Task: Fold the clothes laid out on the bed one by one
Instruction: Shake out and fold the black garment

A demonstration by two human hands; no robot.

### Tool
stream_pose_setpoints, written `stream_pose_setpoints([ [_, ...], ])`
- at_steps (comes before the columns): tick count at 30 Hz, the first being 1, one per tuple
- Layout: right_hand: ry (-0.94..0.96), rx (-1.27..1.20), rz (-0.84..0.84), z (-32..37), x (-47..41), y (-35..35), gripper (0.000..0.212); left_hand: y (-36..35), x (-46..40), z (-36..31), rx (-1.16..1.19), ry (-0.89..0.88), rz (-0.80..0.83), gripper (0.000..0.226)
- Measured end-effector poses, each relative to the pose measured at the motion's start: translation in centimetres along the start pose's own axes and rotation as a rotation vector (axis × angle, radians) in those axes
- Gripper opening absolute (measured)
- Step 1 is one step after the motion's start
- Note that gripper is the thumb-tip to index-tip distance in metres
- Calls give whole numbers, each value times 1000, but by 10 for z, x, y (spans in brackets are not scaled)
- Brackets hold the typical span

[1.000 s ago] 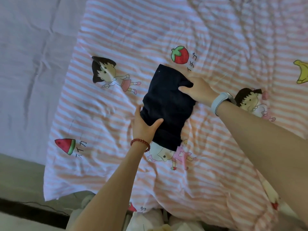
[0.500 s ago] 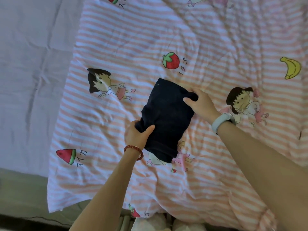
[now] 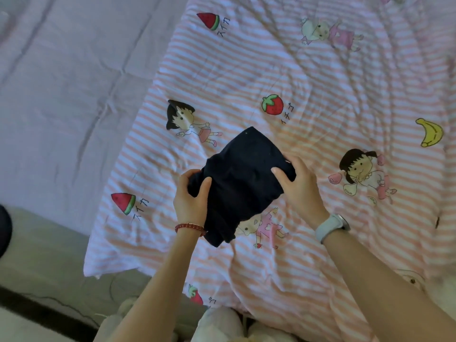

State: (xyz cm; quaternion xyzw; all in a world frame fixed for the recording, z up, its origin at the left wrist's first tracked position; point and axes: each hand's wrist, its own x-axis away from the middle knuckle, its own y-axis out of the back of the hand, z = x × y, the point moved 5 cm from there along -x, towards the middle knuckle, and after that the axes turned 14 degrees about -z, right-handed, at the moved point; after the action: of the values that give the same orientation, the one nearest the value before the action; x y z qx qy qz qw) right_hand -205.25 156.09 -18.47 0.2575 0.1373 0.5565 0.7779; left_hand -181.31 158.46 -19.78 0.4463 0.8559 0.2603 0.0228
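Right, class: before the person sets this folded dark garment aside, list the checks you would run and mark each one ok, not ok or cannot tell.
1. Left hand grips the dark garment at its left edge: ok.
2. Right hand holds the right edge, thumb on top: ok.
3. Garment folded into a compact bundle: ok, though its lower end hangs loose and uneven.
4. Fold layers underneath lined up: cannot tell, hidden.
5. Garment lifted off the striped quilt: cannot tell from this view.
6. Other clothes waiting to be folded: cannot tell, none show in this view.

Folded navy garment [image 3: 241,183], over striped quilt [image 3: 320,75].
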Motion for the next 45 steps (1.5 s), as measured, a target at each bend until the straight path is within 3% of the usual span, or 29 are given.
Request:
stream_pose_setpoints([
  [7,88,-7,105,40,88,-26,6,106,38,25,-7,105,-120,17],
  [20,215,28,389,169,225,-181,5,345,10,110,106,322,-377,16],
  [28,276,72,497,271,287,-324,12,490,-66,154,157,406,-482,14],
  [35,323,22,560,358,303,-424,15,576,-143,171,184,417,-582,17],
  [45,330,-81,502,509,234,-633,7,683,-405,141,116,281,-579,15],
])
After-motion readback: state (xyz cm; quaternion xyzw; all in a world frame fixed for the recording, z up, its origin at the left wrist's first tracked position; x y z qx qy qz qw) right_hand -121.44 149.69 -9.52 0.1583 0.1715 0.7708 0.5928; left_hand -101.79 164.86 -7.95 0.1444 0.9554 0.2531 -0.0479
